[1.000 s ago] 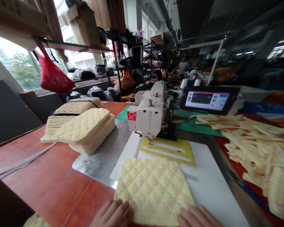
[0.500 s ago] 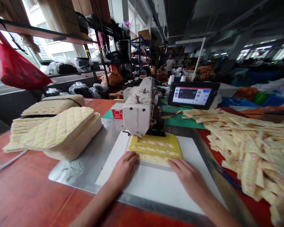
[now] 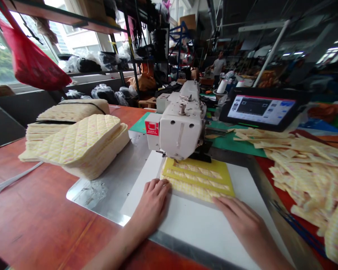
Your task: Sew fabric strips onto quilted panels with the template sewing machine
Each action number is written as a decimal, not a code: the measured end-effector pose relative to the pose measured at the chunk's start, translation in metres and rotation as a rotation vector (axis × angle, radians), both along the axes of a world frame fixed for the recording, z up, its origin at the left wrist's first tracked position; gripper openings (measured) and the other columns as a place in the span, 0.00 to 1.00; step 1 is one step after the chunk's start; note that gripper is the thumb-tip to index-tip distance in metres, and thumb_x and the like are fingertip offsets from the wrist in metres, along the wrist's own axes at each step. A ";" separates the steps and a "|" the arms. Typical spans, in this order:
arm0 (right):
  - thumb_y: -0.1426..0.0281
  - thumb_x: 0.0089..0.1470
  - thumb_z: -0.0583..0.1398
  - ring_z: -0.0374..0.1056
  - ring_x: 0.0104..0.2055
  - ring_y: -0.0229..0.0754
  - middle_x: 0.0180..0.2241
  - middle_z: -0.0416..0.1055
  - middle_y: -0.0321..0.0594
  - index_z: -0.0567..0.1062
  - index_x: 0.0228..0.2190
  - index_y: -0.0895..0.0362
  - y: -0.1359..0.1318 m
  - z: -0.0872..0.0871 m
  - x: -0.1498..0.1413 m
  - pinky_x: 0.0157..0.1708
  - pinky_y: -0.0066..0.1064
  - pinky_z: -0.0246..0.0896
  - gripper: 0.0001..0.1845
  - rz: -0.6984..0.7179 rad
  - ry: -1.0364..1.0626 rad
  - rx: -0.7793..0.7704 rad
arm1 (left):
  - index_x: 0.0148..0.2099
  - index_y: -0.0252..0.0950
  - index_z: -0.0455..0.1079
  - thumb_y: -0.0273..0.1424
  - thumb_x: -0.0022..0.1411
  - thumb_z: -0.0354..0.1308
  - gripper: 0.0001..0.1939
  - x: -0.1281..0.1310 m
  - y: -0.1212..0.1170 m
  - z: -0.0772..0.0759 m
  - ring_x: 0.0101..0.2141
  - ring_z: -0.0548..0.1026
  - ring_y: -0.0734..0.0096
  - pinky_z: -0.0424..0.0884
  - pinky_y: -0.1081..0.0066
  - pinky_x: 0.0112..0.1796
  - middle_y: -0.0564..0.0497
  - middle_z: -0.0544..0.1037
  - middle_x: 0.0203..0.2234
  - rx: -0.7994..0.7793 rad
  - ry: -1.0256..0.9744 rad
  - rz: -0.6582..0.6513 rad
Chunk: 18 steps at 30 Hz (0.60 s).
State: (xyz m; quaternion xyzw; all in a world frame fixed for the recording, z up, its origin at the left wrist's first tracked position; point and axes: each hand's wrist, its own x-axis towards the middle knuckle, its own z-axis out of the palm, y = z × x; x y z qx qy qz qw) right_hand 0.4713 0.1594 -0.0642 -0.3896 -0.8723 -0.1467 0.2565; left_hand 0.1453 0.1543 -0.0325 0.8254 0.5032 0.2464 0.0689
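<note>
Fingers [image 3: 161,186] of the left hand [image 3: 152,204] and right hand [image 3: 239,219] lie flat, not gripping, pressing a quilted panel [image 3: 195,190] in a yellow template [image 3: 225,183] on a white board [image 3: 191,232]; even pressure suits this. Sewing machine head [image 3: 180,129] stands at 12 o'clock, stacked panels [image 3: 81,146] at 10.

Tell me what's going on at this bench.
A person's left hand and right hand rest at the near edge of a yellow sewing template laid over quilted fabric on a white board, just under the head of an industrial sewing machine. Stacked quilted pads sit to the left; cut quilted strips lie heaped to the right.
</note>
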 end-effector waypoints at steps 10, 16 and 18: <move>0.80 0.66 0.55 0.75 0.48 0.47 0.47 0.79 0.46 0.77 0.53 0.59 0.001 0.006 -0.001 0.54 0.40 0.65 0.18 0.027 -0.020 -0.012 | 0.58 0.40 0.70 0.28 0.74 0.48 0.15 0.001 0.002 0.001 0.50 0.71 0.56 0.70 0.53 0.51 0.44 0.76 0.53 0.005 -0.055 0.027; 0.79 0.66 0.55 0.74 0.42 0.45 0.43 0.80 0.43 0.78 0.50 0.58 -0.003 0.013 -0.009 0.48 0.40 0.65 0.16 0.008 0.007 0.015 | 0.56 0.39 0.71 0.28 0.73 0.49 0.14 0.001 0.001 0.001 0.48 0.72 0.56 0.71 0.54 0.49 0.44 0.77 0.49 0.022 -0.034 0.039; 0.79 0.66 0.54 0.74 0.41 0.46 0.42 0.79 0.44 0.78 0.48 0.58 -0.004 0.015 -0.012 0.47 0.39 0.65 0.16 -0.007 0.026 -0.005 | 0.55 0.39 0.72 0.28 0.73 0.49 0.14 0.001 0.002 0.000 0.47 0.72 0.57 0.72 0.55 0.48 0.44 0.78 0.48 0.035 -0.030 0.038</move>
